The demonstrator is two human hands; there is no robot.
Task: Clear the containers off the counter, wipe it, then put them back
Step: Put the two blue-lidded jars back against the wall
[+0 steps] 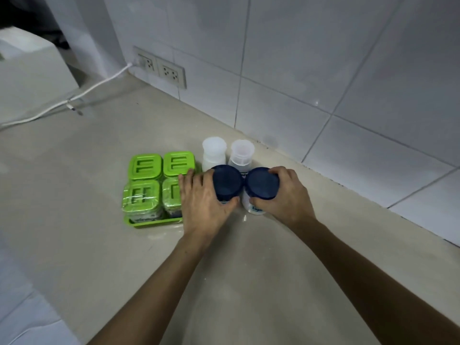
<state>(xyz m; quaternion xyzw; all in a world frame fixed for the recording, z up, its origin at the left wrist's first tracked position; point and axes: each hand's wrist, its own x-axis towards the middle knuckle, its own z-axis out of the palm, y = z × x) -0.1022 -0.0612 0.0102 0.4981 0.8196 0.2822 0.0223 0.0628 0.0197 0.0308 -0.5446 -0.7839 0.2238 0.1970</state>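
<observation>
Two white jars with dark blue lids stand side by side on the beige counter [74, 195] near the tiled wall. My left hand [202, 202] wraps around the left blue-lidded jar [227, 180]. My right hand [283, 195] wraps around the right blue-lidded jar [262, 183]. Just behind them stand two small translucent white shakers: a left shaker [214, 153] and a right shaker [242, 154]. To the left, a green tray [154, 222] holds several clear containers with green lids [145, 166], touching my left hand's back.
A double wall socket [160, 67] sits low on the tiles at the back left, with a white cable [74, 98] running left across the counter to a white appliance [29, 70]. The tiled wall runs diagonally along the counter's right side.
</observation>
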